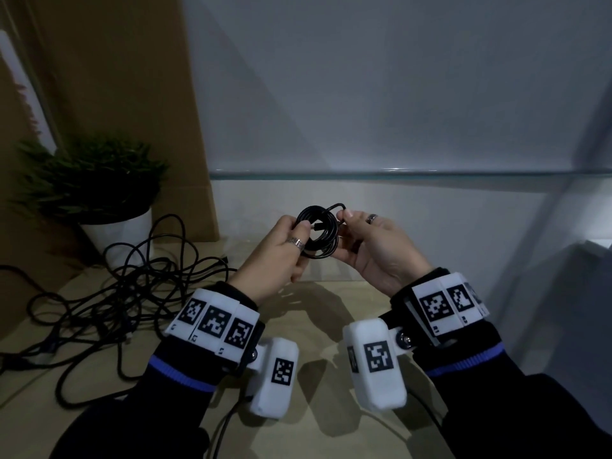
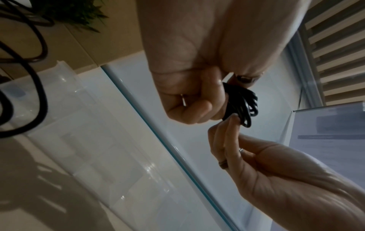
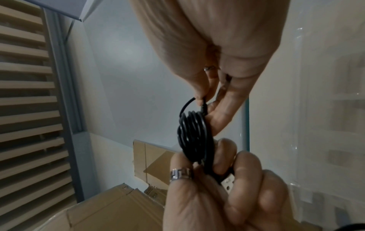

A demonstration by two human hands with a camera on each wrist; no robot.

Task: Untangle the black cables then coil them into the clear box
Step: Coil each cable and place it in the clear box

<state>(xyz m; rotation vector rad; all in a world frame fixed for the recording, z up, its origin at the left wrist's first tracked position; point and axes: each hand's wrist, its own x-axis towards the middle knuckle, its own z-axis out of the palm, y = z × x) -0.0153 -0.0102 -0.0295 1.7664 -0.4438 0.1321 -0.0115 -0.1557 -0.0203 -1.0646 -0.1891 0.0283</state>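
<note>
we hold one black cable wound into a small coil (image 1: 318, 234), raised above the bench (image 1: 334, 313) between both hands, in front of the clear box (image 1: 397, 180). the left hand (image 1: 275, 256) has its fingers (image 3: 247, 165) curled round the lower side of the coil, clamped on the stacked loops, with a metal plug (image 3: 228, 182) peeking out beside them. the right hand (image 1: 374, 246) pinches the loose last turn at the coil's 1 o'clock between thumb and fingertip.

we judge the step in hand to be finishing this coil. to do it well we should keep the left grip firm so the loops stay flat against each other, lay the last turn to the same size as the rest, and tuck the end before we let go, or the coil may spring open. then it goes over the box wall at 12 o'clock.

at 9 o'clock the tangle of black cables (image 1: 126, 293) lies spread on the bench, so much of the task remains. a potted plant (image 1: 99, 193) stands at 10 o'clock just behind the tangle, and a cardboard sheet (image 1: 132, 77) leans behind it. nothing stands between the coil and the box.
</note>
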